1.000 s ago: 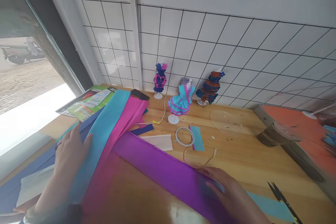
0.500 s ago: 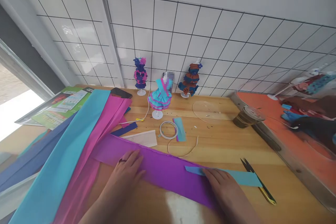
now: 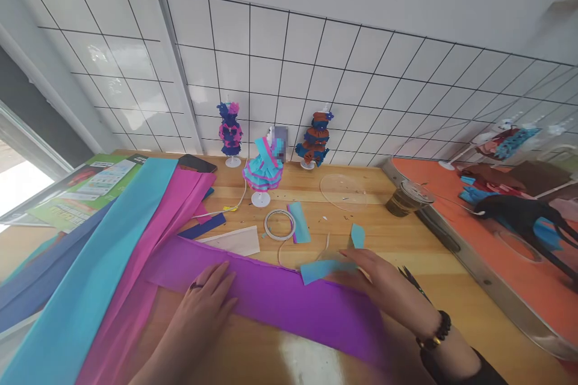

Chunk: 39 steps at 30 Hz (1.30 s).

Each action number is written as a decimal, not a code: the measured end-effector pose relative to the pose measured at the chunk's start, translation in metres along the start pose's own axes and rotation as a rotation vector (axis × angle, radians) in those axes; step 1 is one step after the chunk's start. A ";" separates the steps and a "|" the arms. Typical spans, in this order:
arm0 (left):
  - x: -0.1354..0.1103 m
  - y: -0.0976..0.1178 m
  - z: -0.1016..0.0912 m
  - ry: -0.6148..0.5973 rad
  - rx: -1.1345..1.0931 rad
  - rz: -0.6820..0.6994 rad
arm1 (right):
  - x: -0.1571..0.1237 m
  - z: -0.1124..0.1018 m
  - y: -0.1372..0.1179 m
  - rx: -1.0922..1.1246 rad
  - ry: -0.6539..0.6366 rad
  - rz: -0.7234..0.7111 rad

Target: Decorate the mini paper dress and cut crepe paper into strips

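Observation:
A long folded strip of purple crepe paper point(image 3: 289, 301) lies slantwise across the wooden table in front of me. On its left part rests my left hand point(image 3: 210, 295), flat with the fingers stretched out. My right hand point(image 3: 377, 283) holds a light-blue crepe paper strip point(image 3: 315, 271) over the purple strip's upper edge. One end of the blue strip points left, and another part shows behind the fingers. My right forearm partly covers black-bladed scissors point(image 3: 413, 283). At the left, long blue crepe paper point(image 3: 112, 240) and pink crepe paper point(image 3: 176, 192) overlap the purple strip's end.
Ring of tape point(image 3: 266, 231), folded blue piece point(image 3: 300, 225) and white strip point(image 3: 239, 240) lie beyond the purple paper. Small dress stands point(image 3: 261, 198) line the tiled wall. A lidded cup point(image 3: 406, 198) stands by the orange surface point(image 3: 424, 177) at right. A dark phone point(image 3: 197, 163) lies behind the papers.
My right hand has lifted the light-blue strip and moved it up and left, off where it lay by the scissors. My left hand stays on the purple paper. The view has shifted slightly.

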<state>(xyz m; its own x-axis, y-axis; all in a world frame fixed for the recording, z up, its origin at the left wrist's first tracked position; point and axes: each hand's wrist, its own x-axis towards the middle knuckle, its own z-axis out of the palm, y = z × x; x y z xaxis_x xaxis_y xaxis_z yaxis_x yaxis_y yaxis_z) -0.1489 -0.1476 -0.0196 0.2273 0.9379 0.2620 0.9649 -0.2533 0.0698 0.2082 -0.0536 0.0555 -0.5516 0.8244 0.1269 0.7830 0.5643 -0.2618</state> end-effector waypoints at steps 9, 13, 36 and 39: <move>0.001 0.001 -0.001 0.026 -0.096 -0.031 | 0.013 0.015 -0.010 -0.196 -0.081 -0.088; 0.014 0.025 -0.018 0.128 -0.236 -0.005 | 0.015 0.005 -0.047 -0.093 -0.045 -0.167; 0.032 0.010 -0.049 -0.059 -0.556 -0.284 | 0.040 0.014 -0.081 0.270 -0.248 -0.105; 0.022 -0.012 -0.051 -0.118 -0.504 -0.321 | 0.057 0.024 -0.068 0.227 -0.181 -0.086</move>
<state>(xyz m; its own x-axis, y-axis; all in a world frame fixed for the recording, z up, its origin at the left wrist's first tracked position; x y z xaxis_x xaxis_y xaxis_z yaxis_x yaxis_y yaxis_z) -0.1622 -0.1357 0.0343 -0.0236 0.9986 0.0464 0.8130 -0.0078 0.5822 0.1167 -0.0456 0.0579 -0.6713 0.7411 -0.0090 0.6583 0.5905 -0.4669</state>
